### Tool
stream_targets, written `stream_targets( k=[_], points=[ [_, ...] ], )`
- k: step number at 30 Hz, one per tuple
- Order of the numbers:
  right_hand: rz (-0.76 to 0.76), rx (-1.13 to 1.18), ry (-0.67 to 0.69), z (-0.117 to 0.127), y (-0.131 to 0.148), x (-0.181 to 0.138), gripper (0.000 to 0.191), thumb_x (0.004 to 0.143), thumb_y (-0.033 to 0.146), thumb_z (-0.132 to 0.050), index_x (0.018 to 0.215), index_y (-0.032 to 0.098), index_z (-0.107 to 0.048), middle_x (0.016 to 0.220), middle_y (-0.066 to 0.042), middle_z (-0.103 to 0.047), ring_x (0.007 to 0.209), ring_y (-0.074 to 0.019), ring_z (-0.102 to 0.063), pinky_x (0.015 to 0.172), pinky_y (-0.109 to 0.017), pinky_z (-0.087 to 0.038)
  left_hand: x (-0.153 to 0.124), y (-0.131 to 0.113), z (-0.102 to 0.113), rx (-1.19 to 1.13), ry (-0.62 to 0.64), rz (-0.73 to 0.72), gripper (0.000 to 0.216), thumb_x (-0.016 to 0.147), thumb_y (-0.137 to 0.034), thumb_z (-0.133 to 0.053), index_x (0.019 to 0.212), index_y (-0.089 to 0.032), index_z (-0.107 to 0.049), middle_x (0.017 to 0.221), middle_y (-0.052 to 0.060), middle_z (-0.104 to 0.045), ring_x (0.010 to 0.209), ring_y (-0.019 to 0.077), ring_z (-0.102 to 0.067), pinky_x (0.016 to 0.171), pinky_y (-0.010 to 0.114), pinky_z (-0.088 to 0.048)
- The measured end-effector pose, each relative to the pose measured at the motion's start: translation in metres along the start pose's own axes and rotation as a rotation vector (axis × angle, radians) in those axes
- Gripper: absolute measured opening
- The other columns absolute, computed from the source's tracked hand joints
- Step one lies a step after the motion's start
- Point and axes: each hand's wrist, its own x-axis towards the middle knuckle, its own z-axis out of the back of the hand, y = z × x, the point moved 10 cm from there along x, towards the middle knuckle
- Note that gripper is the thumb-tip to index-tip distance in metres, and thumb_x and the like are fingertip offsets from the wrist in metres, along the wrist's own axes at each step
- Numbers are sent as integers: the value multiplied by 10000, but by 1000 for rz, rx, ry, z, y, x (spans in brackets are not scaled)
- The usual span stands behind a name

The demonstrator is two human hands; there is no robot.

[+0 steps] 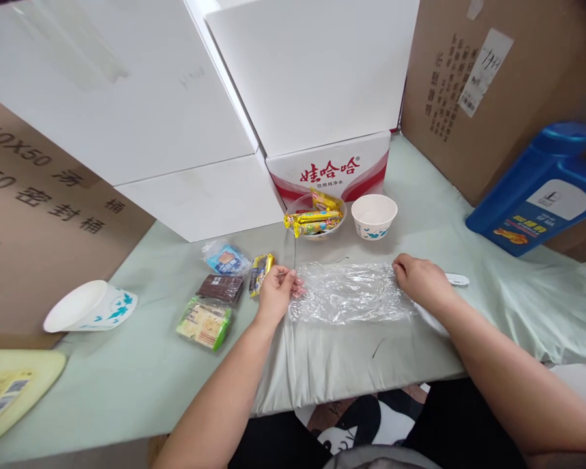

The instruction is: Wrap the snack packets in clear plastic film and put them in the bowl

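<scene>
Though crinkly, clear plastic [346, 294] between hands [275, 290] [424, 281]

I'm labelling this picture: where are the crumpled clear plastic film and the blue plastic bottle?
Crumpled clear plastic film [348, 293]: head view, middle of the film.
Blue plastic bottle [536, 193]: head view, front of its body.

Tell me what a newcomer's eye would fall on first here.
Probably the crumpled, shiny clear plastic film, spread on the pale green cloth between the left hand and the right hand. Next, perhaps, the large blue plastic bottle at the right. Then the yellow-wrapped snacks in the round clear plastic bowl, before the white cardboard carton with red lettering.
</scene>
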Motion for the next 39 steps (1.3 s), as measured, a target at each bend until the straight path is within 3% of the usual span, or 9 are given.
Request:
stream_targets(
  k=[5, 11, 18, 21, 27, 32, 36, 39],
  points=[
    [71, -99, -33, -5, 7, 0, 259, 947, 254, -356, 956, 204, -611, 993, -82, -705, 882, -233, -642, 653, -306, -352, -5, -7, -4, 386, 42, -111, 185, 868, -399, -517, 834, -234, -440, 822, 27, -704, 522, 158, -644, 494, 255, -434],
    [49, -154, -37, -8, 4, 2, 261, 970, 252, -331, 1003, 180, -580, 1004, -110, -692, 890, -243, -650, 638, -311, -358, -17, -25, -2, 669, -3, -158, 108, 927, -308, -432, 848, -235, -435, 785, 11, -686, 440, 151, -585, 576, 283, -405],
    [35, -195, -69, -10, 6, 1, 217, 986, 254, -352, 1009, 171, -551, 1005, -128, -676, 866, -228, -659, 642, -295, -376, -8, -37, -5, 987, -142, -176, 159, 925, -364, -467, 873, -227, -528, 737, 44, -686, 705, 236, -645, 616, 280, -367],
    [20, -239, -88, -9, 5, 0, 212, 985, 246, -352, 993, 174, -551, 965, -104, -685, 844, -226, -664, 617, -289, -377, -2, -32, 0, 862, -148, -141, 149, 879, -374, -530, 840, -230, -529, 683, 15, -681, 682, 215, -652, 616, 267, -396],
    [9, -266, -108, -6, 5, -2, 225, 984, 239, -341, 982, 166, -554, 914, -107, -700, 815, -238, -678, 595, -291, -384, 3, -22, 12, 381, -130, -130, 209, 784, -394, -597, 818, -217, -492, 591, -42, -634, 351, 116, -500, 434, 236, -368],
    [3, -278, -87, -8, 5, -2, 256, 991, 232, -308, 995, 159, -554, 893, -115, -698, 797, -242, -684, 604, -294, -400, 8, -12, 1, 84, -28, -66, 368, 689, -487, -665, 827, -209, -467, 594, -33, -636, 426, 138, -591, 425, 221, -411],
    [7, -275, -95, -7, 6, -2, 249, 988, 237, -317, 989, 153, -552, 892, -121, -699, 807, -244, -688, 606, -287, -406, 12, -6, -9, 54, 50, -38, 424, 650, -492, -685, 874, -203, -472, 680, -1, -671, 573, 180, -674, 476, 234, -456],
    [-4, -279, -100, -7, 4, -3, 240, 985, 225, -322, 994, 149, -549, 866, -125, -699, 799, -250, -693, 603, -289, -409, 12, -7, -7, 197, 31, -71, 290, 688, -401, -668, 814, -198, -505, 661, -17, -649, 534, 155, -654, 482, 222, -425]
  ],
)
